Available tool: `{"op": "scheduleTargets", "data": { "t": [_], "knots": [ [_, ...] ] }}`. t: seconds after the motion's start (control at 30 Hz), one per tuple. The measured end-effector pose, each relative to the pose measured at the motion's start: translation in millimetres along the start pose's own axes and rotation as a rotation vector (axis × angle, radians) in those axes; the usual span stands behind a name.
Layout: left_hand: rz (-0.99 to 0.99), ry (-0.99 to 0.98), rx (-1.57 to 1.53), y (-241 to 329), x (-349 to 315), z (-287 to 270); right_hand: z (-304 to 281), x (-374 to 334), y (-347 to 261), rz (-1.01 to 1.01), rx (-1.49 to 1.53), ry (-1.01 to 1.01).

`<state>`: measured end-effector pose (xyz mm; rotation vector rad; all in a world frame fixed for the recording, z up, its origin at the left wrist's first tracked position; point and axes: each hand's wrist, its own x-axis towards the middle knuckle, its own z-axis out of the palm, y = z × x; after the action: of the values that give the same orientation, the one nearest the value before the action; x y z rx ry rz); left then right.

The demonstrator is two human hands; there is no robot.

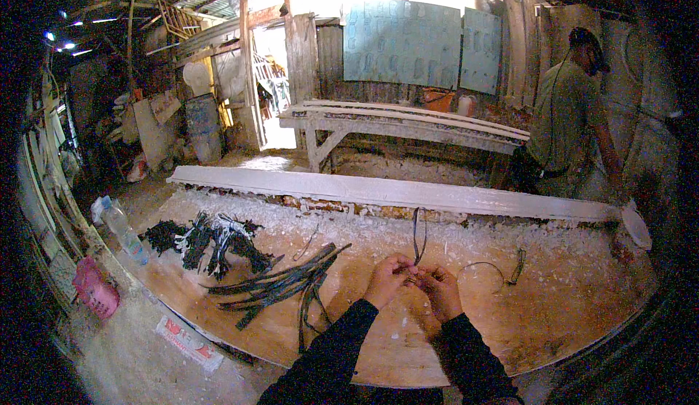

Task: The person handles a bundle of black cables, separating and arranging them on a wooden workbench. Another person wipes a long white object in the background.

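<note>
My left hand (pixel 388 281) and my right hand (pixel 442 291) meet over the middle of the wooden board (pixel 408 347), fingertips pinched together. Between them they grip a thin dark strip (pixel 424 239), which rises in a narrow loop beyond my fingers. Its lower ends are hidden by the fingers. Left of my hands lies a loose pile of long, flat dark strips (pixel 280 285). Farther left are bunches of short black and whitish strips (pixel 218 241). On the right, a thin curved strand (pixel 488 264) and a small dark twisted piece (pixel 518 266) rest on the board.
A long white moulding (pixel 393 190) runs along the board's far edge, with white crumbs before it. A plastic bottle (pixel 124 230) and pink basket (pixel 95 288) are at left. A white dish-like piece (pixel 636 225) sits far right, near another person (pixel 564 106). Behind stands a bench (pixel 408 122).
</note>
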<state>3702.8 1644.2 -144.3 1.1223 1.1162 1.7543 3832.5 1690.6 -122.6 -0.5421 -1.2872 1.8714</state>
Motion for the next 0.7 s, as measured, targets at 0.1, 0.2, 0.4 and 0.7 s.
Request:
{"op": "scheduleTargets", "data": {
  "t": [0.1, 0.2, 0.4, 0.7],
  "knots": [
    [0.018, 0.07, -0.047, -1.5, 2.4, -2.8, -0.1, -0.1, 1.5, -0.052, -0.143, -0.045],
    [-0.005, 0.058, -0.111, -2.6, 3.7, -5.5, -0.1, -0.3, 4.0, -0.125, -0.285, -0.058],
    [0.051, 0.007, -0.118, -4.1, 5.3, -5.1, 0.2, -0.6, 4.2, -0.169, -0.351, -0.018],
    [0.012, -0.039, 0.019, 2.0, 3.5, -4.0, 1.1, -2.3, 4.3, -0.226, -0.436, -0.058]
  ]
}}
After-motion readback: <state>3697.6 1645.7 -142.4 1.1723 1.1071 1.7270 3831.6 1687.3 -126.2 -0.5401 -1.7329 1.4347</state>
